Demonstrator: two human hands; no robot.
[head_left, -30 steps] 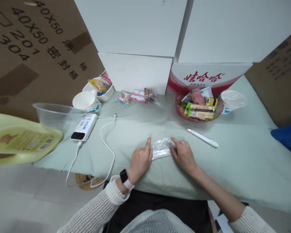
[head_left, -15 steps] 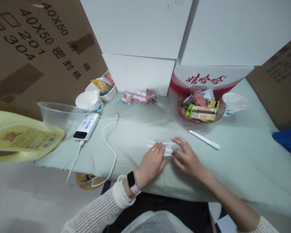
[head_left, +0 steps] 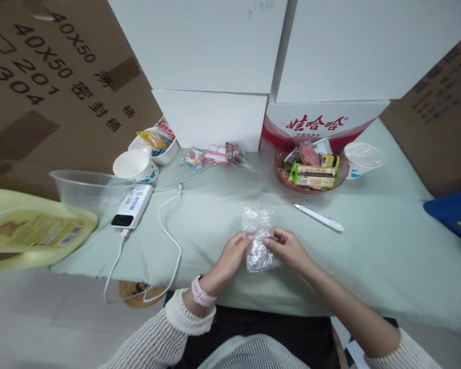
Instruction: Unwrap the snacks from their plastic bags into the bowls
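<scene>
A crinkled, see-through piece of bubble wrap [head_left: 259, 253] is held upright-lengthwise just above the cloth near the table's front. My left hand [head_left: 232, 251] pinches its left edge between thumb and fingers. On the opposite edge, my right hand [head_left: 288, 247] grips it with the thumb on top. Whether anything lies inside the wrap I cannot make out. Beyond my right hand lies a white-handled craft knife [head_left: 318, 217], its tip pointing to the upper left.
A reddish bowl of packaged snacks [head_left: 280, 177] stands at the back right beside a white paper bowl [head_left: 363, 159]. Several wrapped snacks [head_left: 217, 155] lie at the back. Leftward are a power bank [head_left: 132, 206] with a white cable [head_left: 179, 246] and a yellow jug [head_left: 34, 228].
The bubble wrap has gone from lying flat sideways under my hands to being lifted and turned lengthwise. My hands have closed on its two edges. The view has shifted slightly.
</scene>
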